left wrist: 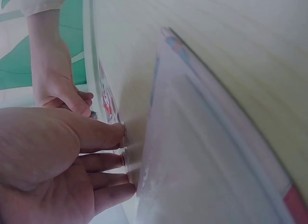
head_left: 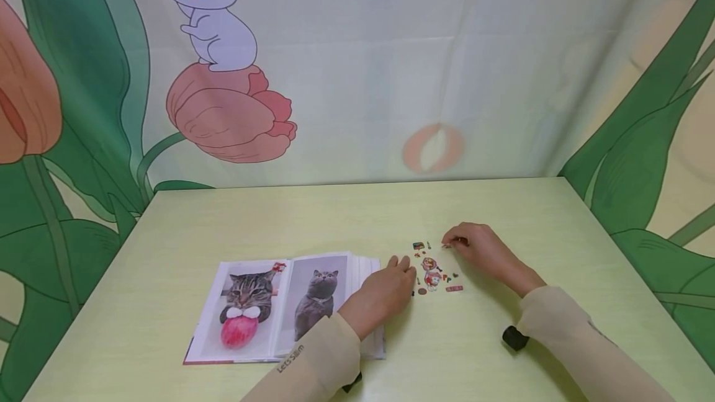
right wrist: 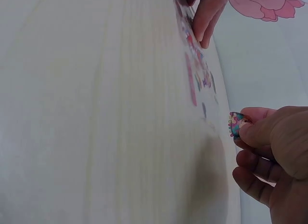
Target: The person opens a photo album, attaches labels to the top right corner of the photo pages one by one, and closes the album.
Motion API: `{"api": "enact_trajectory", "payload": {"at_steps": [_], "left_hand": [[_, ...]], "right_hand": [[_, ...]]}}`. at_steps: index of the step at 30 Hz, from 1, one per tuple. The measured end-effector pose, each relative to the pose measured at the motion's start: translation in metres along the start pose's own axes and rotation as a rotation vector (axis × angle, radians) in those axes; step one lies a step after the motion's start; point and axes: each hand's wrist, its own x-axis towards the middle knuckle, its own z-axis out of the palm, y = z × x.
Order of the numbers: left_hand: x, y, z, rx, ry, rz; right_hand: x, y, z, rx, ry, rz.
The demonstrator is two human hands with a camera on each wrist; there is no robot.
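A transparent sticker sheet (head_left: 432, 273) with a doll-like figure and several small pictures lies on the table. My left hand (head_left: 385, 290) rests at its left edge, fingertips pressing down with the fingers (left wrist: 108, 161) extended. At the sheet's upper right, my right hand (head_left: 483, 253) pinches a small colourful sticker (right wrist: 236, 124) between thumb and index finger. In the right wrist view that sticker is raised off the table, its other half hidden by the thumb. The remaining right fingers (right wrist: 255, 180) are loosely bent.
Left of the sheet lies an open photo album (head_left: 283, 309), partly under my left forearm. Its left page shows a tabby cat with a pink ball (head_left: 239, 332), its right page a grey cat (head_left: 321, 296). A printed curtain (head_left: 363, 79) hangs behind the table (head_left: 475, 203).
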Motion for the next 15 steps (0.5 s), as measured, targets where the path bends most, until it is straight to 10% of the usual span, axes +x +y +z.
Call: {"api": "enact_trajectory", "payload": {"at_steps": [15], "left_hand": [[0.0023,-0.0013,0.0027,0.041,0.007,0.006]], "right_hand": [[-0.0008,-0.0060,-0.0023,0.150,0.007,0.041]]}}
